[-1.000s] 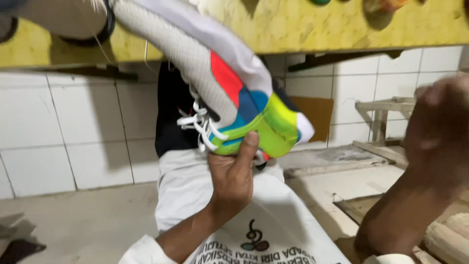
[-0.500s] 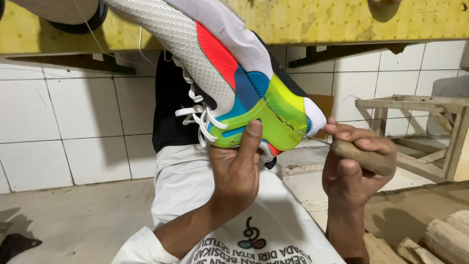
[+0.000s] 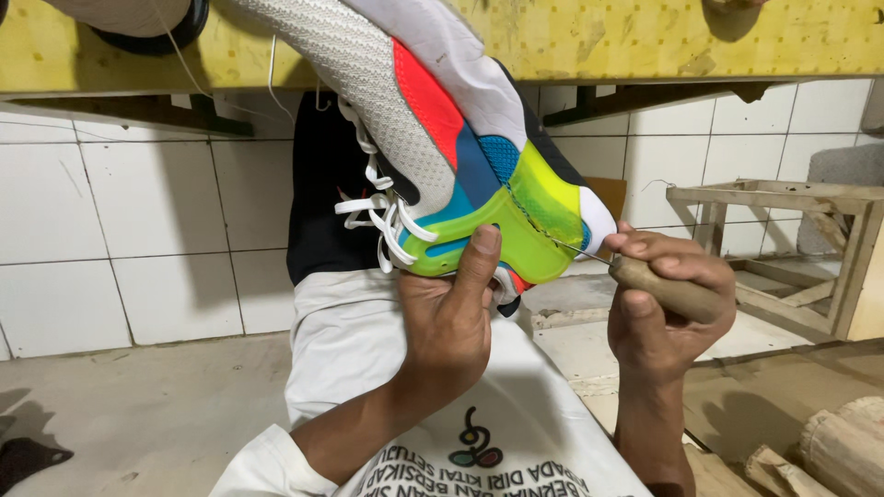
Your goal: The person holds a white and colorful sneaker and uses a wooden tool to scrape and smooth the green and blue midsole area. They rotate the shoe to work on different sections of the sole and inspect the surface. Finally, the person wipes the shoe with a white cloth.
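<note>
A multicoloured sneaker [image 3: 433,129], white, grey mesh, red, blue and neon green with white laces, hangs heel-down in front of me. My left hand [image 3: 451,322] grips it from below, thumb pressed on the green heel part. My right hand [image 3: 668,304] is closed on a wooden-handled awl [image 3: 668,293]. The awl's thin metal needle [image 3: 566,246] touches the green heel near the sole seam. A thread runs along that seam.
A white cloth with a printed logo [image 3: 479,442] covers my lap. White tiled wall [image 3: 120,239] behind, yellow board [image 3: 645,37] overhead. A wooden frame [image 3: 783,239] stands at right, and wood pieces [image 3: 829,451] lie at the lower right.
My right hand came in from the right with the awl and brought its needle onto the green heel. The shoe shifted slightly right and closer.
</note>
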